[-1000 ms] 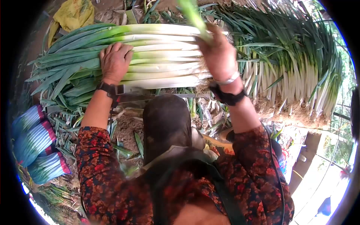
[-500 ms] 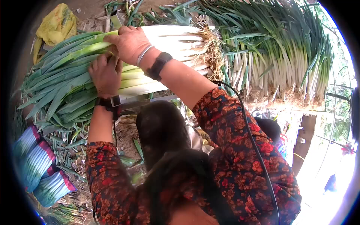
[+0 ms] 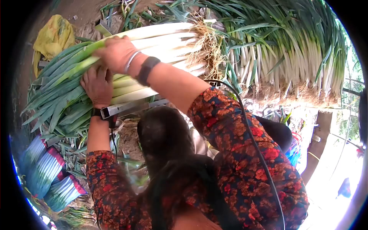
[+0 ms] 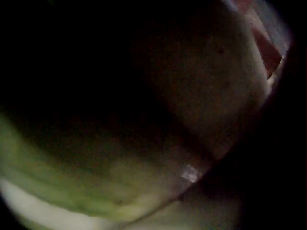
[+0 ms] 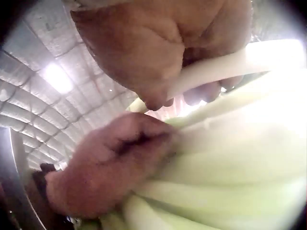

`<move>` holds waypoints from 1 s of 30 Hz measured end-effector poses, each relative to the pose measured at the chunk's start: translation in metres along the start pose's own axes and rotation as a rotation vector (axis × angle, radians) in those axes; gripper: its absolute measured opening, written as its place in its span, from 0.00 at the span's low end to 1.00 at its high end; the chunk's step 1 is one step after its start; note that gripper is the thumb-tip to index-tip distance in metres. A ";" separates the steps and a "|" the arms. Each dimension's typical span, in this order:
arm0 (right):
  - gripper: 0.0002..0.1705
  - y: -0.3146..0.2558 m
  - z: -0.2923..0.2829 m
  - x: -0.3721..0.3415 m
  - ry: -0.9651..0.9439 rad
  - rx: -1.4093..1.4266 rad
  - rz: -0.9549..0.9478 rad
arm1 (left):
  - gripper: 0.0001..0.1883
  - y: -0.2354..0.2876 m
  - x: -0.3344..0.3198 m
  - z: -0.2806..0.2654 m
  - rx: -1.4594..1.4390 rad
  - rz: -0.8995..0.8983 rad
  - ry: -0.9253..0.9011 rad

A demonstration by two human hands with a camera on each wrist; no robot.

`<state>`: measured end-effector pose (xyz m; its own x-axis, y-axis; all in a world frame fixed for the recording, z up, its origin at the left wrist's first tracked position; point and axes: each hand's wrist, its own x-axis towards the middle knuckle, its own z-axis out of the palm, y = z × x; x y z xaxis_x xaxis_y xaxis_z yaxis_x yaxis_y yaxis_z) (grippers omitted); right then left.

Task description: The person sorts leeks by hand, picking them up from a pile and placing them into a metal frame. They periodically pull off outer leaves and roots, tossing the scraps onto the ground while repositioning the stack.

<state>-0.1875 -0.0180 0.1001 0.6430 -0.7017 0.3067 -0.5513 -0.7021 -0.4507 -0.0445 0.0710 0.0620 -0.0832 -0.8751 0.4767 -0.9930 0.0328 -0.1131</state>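
A thick bundle of leeks [image 3: 65,90] lies sideways in front of me, green leaves to the left and hairy roots [image 3: 209,50] to the right. My left hand [image 3: 97,85] rests on the stalks, its fingers pointing away from me. Just beyond it, my right hand [image 3: 119,55] holds one leek [image 5: 273,55] along the far side of the bundle. In the right wrist view, the fingers bend round this white stalk, close above the left hand [image 5: 112,165]. The left wrist view is mostly dark, showing a blurred pale-green stalk [image 4: 96,191].
A metal bar [image 3: 122,110] runs along the bundle's near side. More leeks [image 3: 291,65] are heaped at the right, roots toward me. Packed leek bundles [image 3: 45,172] with red-edged wrapping lie at the lower left. A yellow sack [image 3: 55,36] sits at the far left. Leaf scraps litter the ground.
My right hand has swung from the root end over to the left with a leek, which now lies on the bundle. The left hand has stayed on the stalks.
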 end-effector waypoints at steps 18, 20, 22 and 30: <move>0.13 0.075 -0.017 -0.025 0.041 0.254 0.202 | 0.16 0.000 0.013 0.005 0.279 0.097 -0.030; 0.11 0.087 -0.072 -0.050 0.189 0.388 0.147 | 0.15 -0.007 0.013 0.013 0.270 0.100 -0.094; 0.11 0.134 -0.100 -0.100 0.583 0.559 0.191 | 0.15 -0.008 0.014 0.012 0.246 0.085 -0.118; 0.17 0.418 -0.094 -0.421 -0.164 -0.533 1.371 | 0.17 -0.011 0.012 0.016 0.282 0.108 -0.134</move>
<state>-0.7382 -0.0276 -0.1388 -0.4970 -0.8428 -0.2065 -0.8663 0.4957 0.0616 -0.0335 0.0526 0.0543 -0.1562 -0.9304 0.3317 -0.9152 0.0100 -0.4028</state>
